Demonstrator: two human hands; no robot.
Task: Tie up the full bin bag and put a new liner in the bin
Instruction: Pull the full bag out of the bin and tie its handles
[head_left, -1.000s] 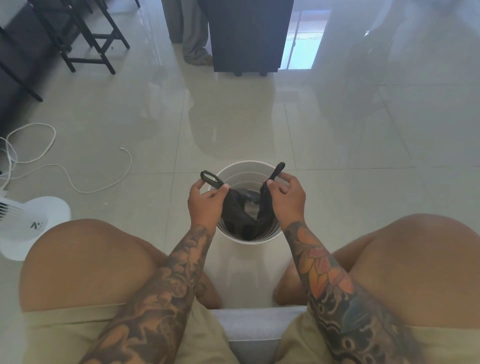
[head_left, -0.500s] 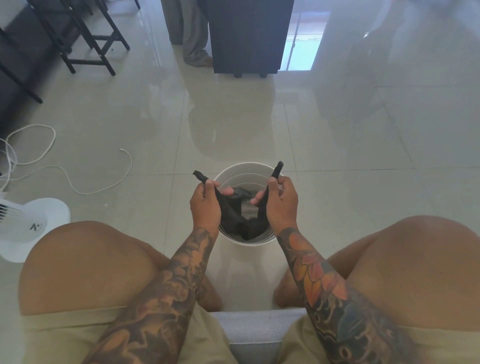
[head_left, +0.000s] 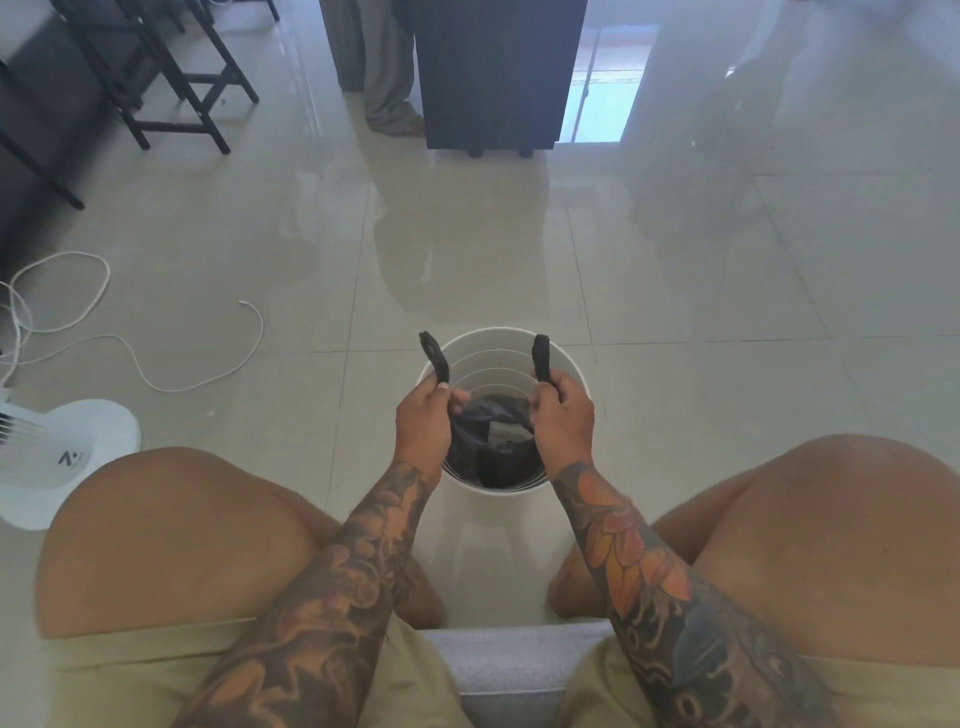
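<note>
A round white bin (head_left: 506, 343) stands on the tiled floor between my knees. A black bin bag (head_left: 491, 449) sits inside it, its mouth partly open. My left hand (head_left: 423, 418) grips the bag's left handle, whose looped end (head_left: 434, 351) sticks up past the fingers. My right hand (head_left: 563, 415) grips the right handle, and its end (head_left: 541, 351) also stands upright. Both hands hover just over the bin's near half, a short gap between them.
A white fan base (head_left: 67, 457) sits at the left with a white cable (head_left: 171, 382) trailing across the tiles. Black chair legs (head_left: 192, 98) stand at the back left, a dark cabinet (head_left: 493, 78) at the back centre. I sit on a grey seat (head_left: 514, 665).
Both handles have been pulled up and straightened; their ends now point upward. My hands have drawn slightly apart over the bin.
</note>
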